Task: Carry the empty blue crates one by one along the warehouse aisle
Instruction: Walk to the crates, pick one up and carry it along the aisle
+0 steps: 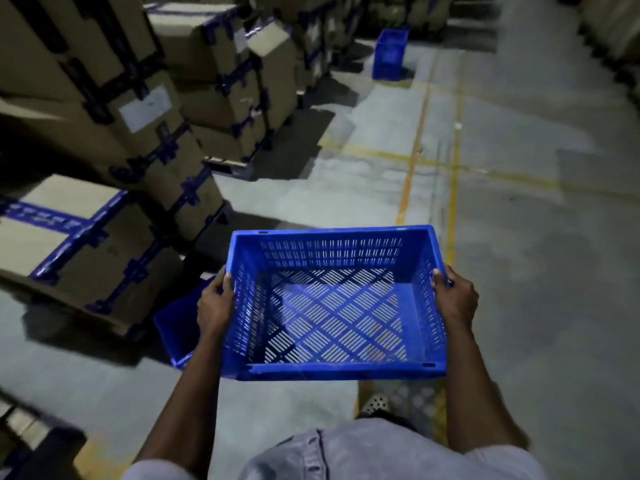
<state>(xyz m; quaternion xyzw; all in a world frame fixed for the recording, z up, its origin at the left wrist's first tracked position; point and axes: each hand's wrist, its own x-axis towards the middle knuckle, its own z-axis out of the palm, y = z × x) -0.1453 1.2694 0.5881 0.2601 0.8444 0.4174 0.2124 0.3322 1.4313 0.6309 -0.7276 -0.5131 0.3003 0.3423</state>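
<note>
Close to the person's body, a blue crate (332,303) is held up in the air, above the floor (540,271). It has nothing in it. You can see right through the holes in its bottom to the floor and a shoe (375,403) below. The left hand (216,306) holds the left rim, and the right hand (455,299) holds the right rim. The fingers (227,284) of both hands are curled tight over the crate's edges, so both hands are clamped on it.

Just beside the held crate, low on the left, part of another blue crate (175,327) sits on the floor. The left arm hides some of it, so I cannot tell if it is empty.

A bit farther on the left stand tall stacks of brown cardboard boxes (114,109) with blue tape. On the floor, yellow lines (410,174) run up the aisle.

Far away at the top, a stack of blue crates (390,53) stands at the side of the aisle, near more boxes. It is too blurry to count them.

I think the job is in the middle. One crate is in the hands and looks like it is being carried now. The far stack may be where crates go, or where they come from; I cannot tell which. The crate on the floor nearby probably still needs carrying.
</note>
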